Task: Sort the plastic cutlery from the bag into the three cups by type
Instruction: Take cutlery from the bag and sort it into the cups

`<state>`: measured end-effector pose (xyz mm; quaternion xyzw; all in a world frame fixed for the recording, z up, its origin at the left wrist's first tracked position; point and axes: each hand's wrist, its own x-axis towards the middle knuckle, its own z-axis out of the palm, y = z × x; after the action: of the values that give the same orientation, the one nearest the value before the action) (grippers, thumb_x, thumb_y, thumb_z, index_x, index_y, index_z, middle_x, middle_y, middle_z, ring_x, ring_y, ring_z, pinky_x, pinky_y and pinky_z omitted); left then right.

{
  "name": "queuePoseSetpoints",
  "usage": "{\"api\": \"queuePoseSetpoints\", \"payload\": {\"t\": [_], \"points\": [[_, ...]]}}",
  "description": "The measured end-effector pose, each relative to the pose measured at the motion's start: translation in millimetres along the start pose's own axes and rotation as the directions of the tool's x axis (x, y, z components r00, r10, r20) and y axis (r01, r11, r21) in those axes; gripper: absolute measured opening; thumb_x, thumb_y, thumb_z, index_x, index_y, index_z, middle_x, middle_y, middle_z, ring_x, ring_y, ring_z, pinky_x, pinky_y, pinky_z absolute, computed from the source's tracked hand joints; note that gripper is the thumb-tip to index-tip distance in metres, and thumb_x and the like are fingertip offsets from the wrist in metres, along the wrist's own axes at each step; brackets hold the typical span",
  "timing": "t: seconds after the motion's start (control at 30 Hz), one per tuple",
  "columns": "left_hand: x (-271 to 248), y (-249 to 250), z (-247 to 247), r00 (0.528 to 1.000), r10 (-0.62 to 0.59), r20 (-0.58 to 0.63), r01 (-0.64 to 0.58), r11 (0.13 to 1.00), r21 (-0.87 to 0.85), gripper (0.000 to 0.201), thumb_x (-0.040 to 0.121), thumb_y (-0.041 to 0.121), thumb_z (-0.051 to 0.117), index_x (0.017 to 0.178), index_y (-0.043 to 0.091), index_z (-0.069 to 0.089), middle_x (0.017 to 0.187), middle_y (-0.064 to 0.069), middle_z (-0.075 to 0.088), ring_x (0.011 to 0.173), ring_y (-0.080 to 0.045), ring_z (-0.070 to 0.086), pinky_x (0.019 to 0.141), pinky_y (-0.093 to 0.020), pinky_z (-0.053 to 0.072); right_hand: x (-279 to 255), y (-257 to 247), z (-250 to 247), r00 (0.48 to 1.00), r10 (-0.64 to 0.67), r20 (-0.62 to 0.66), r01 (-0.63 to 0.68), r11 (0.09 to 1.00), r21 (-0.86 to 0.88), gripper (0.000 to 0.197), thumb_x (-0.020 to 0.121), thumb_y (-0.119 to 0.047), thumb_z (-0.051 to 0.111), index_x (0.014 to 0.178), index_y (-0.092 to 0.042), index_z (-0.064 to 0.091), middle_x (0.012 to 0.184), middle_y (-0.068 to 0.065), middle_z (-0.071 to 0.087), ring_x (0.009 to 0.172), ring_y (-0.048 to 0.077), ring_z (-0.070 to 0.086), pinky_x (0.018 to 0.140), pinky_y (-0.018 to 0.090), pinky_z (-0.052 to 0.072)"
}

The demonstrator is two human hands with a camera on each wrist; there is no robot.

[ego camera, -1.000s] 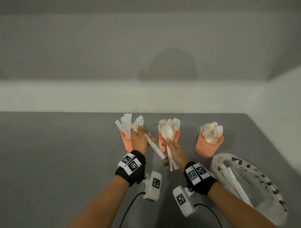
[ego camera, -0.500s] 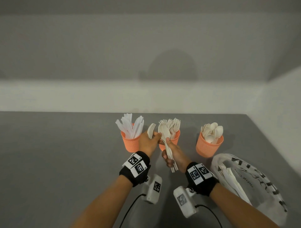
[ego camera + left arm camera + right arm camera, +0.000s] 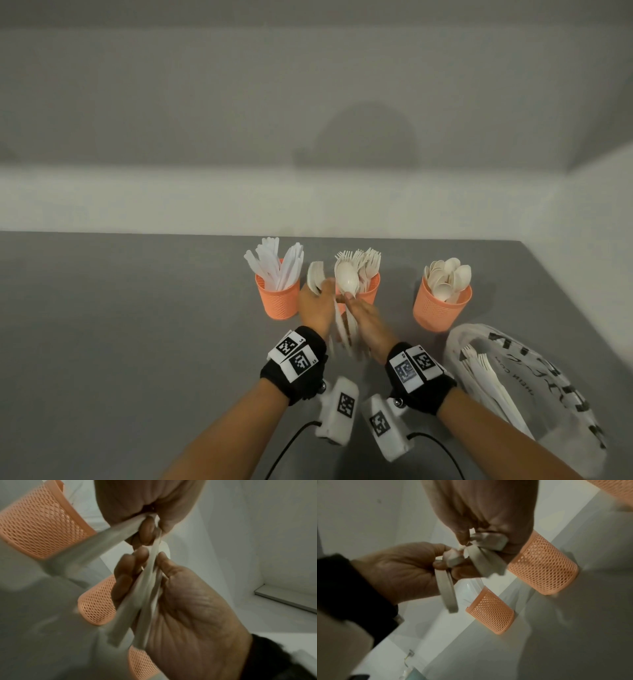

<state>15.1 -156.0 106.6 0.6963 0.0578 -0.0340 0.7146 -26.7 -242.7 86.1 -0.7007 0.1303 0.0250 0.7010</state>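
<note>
While your left hand [image 3: 317,305] grips fork handles and your right hand [image 3: 366,320] pinches a mixed bundle topped by a spoon [image 3: 346,279], the fork cup [image 3: 364,291] stands directly ahead, utensil axes pointing toward it.

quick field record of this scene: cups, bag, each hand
left cup: knives
middle cup: forks
right cup: spoons
bag: right of the cups, cutlery still inside
left hand: grips a piece with a rounded head, type unclear
right hand: holds a small bunch, spoon bowl showing on top
table: grey
</note>
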Motion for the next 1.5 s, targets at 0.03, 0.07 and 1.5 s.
{"api": "queuePoseSetpoints", "payload": {"t": [0.03,0.07,1.5], "points": [[2,2,-3,0.999,0.015,-0.043,-0.017,0.999,-0.031,0.021,0.092,0.011,0.046,0.075,0.005,0.056,0.064,-0.010,0.053,0.058,-0.017,0.053,0.064,-0.035,0.046,0,2,-1,0.999,-0.035,-0.014,0.035,0.999,-0.030,0.030,0.100,-0.033,0.035,0.098,-0.019,0.061,0.060,-0.004,0.054,0.052,0.005,0.052,0.057,0.021,0.045],[5,4,-6,0.997,0.020,-0.075,-0.024,0.998,-0.061,0.027,0.095,0.014,0.042,0.070,0.009,0.052,0.058,-0.005,0.050,0.051,-0.013,0.049,0.059,-0.031,0.044,2,3,-3,0.998,-0.060,-0.022,0.059,0.998,-0.031,0.029,0.100,-0.030,0.035,0.101,-0.018,0.061,0.056,-0.001,0.048,0.047,0.006,0.049,0.052,0.022,0.045],[74,39,31,0.997,0.052,-0.057,-0.067,0.950,-0.305,0.050,0.095,0.046,0.041,0.052,0.019,0.037,0.032,0.009,0.038,0.037,-0.007,0.037,0.054,-0.028,0.034,16,-89,-166,0.669,-0.062,-0.741,0.549,0.714,0.435,0.029,0.087,-0.002,0.025,0.066,-0.013,0.040,0.032,-0.008,0.036,0.030,0.005,0.032,0.037,0.016,0.028]]}}
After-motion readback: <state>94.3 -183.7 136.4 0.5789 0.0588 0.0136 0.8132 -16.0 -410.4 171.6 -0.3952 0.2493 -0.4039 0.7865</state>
